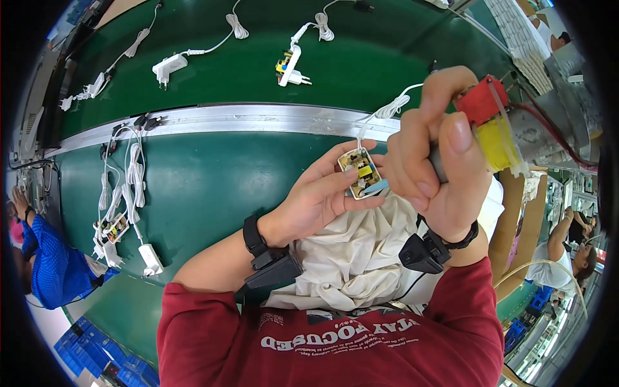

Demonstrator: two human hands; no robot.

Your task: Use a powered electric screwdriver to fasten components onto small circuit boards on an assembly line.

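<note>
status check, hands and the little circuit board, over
Left hand pinching small circuit board, white cable trailing up. Right hand gripping red-and-yellow tool right beside the board. Cream cloth beneath. Nothing between them.

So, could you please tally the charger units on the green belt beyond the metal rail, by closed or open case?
Closed white charger: 1
Open charger showing its board: 1
Blurred charger near the left rim, case state unclear: 1
Total: 3

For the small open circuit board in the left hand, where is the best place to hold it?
By its long edges, as the left hand does: thumb on one edge, fingers under the circuit board. Components face up and a white cable leaves the top, so come from below left.
</note>
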